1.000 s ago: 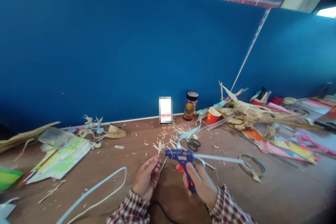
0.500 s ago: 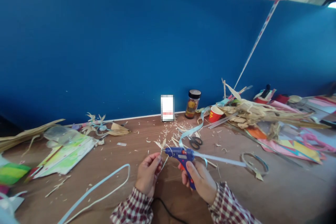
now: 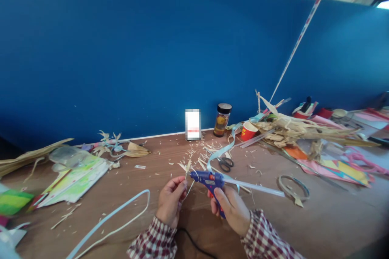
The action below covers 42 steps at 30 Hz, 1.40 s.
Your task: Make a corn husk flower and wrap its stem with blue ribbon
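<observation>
In my right hand (image 3: 232,208) is a blue hot glue gun (image 3: 209,182), gripped by its handle, its nozzle pointing left. A long translucent glue stick (image 3: 255,187) sticks out of its back end. My left hand (image 3: 172,198) pinches a small piece of pale dried husk (image 3: 187,168) with pointed, petal-like tips. The nozzle is right at this piece; whether they touch I cannot tell. Beyond the glue gun lie black-handled scissors (image 3: 225,164) and a light blue ribbon (image 3: 223,151).
Pale husk scraps (image 3: 194,151) litter the brown table (image 3: 127,194). A lidded jar (image 3: 223,120) and a red paper cup (image 3: 249,130) stand at the back. Dried husks (image 3: 304,127) are heaped at right, near a ring (image 3: 293,190). Painted paper (image 3: 79,182) lies left. A black cord (image 3: 194,243) runs below.
Both hands hold almost the same pose, with the nozzle still at the husk piece. The whole view has shifted very slightly.
</observation>
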{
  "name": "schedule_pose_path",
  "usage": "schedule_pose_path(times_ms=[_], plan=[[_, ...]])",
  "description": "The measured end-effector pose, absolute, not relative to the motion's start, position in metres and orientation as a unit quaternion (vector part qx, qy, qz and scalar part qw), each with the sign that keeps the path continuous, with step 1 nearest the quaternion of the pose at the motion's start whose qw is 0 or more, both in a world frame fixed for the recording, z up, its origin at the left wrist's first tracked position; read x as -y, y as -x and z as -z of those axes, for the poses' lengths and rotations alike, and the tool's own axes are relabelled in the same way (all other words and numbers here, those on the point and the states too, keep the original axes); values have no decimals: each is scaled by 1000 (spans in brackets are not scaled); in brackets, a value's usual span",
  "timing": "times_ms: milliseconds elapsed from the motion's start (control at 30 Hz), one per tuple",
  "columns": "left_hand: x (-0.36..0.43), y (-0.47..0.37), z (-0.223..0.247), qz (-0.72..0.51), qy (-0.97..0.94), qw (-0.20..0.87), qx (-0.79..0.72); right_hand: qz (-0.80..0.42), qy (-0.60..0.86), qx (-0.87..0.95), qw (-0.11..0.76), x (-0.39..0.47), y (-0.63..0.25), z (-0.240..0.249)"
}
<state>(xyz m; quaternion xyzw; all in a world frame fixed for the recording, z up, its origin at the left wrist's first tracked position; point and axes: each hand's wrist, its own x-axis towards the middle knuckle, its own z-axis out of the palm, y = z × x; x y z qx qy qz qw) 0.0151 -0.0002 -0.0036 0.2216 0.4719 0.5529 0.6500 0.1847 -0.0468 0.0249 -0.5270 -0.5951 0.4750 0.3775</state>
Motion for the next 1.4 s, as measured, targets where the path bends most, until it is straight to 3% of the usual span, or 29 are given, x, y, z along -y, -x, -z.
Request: schedule_pose_path(times_ms=[1400], plan=[[-1,-15,-4,-541,-133,712,-427,-464,530,602,377,48,-183,-23]])
